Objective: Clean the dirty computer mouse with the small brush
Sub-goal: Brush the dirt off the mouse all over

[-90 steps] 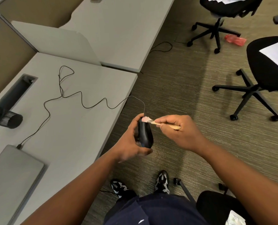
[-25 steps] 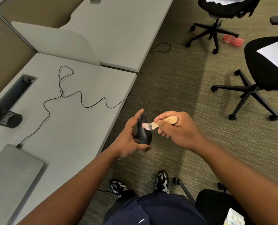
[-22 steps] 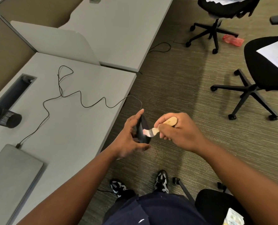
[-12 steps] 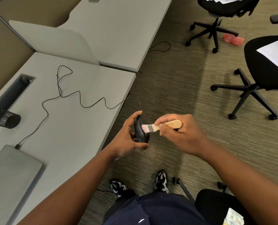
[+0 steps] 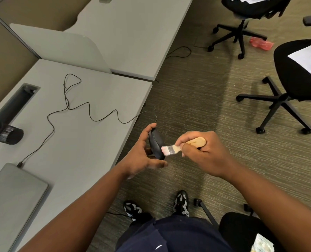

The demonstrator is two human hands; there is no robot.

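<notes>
The right hand [image 5: 203, 151] curls around the wooden handle of the small brush [image 5: 182, 146], whose pale bristles touch the black computer mouse [image 5: 156, 143]. The left hand [image 5: 142, 155], just beside it, grips that mouse on edge between thumb and fingers, above the carpet. From the mouse a thin cable [image 5: 89, 113] trails across the grey desk [image 5: 74, 142] left of both hands to a closed laptop [image 5: 11, 195].

A pale wooden handle and metal band are seen on the brush [image 5: 182, 147], smooth black plastic on the mouse [image 5: 156, 142], matt grey on the desk [image 5: 82, 142].
</notes>
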